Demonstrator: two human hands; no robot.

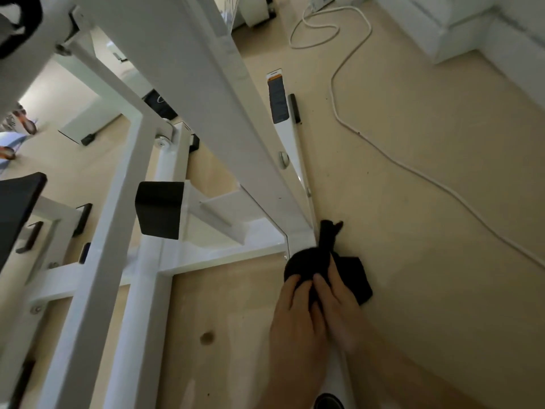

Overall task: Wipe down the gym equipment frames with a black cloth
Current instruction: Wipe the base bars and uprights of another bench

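A black cloth (351,273) is wrapped around the bottom of a white gym frame (182,93), where the big slanted beam meets the floor rail. Both hands hold it low in the view, side by side. My left hand (295,317) grips the cloth's left bunch with curled fingers. My right hand (339,308) grips the cloth from the right, fingers laid over its middle. A narrow strip of the cloth runs up along the rail past the fingertips. The rail under the hands is hidden.
White cross bars and uprights with black end caps (159,209) fill the left half. A white cable (392,160) snakes over the beige floor on the right. A white cabinet (460,28) stands at the far right. A dark shoe tip (328,401) shows at the bottom edge.
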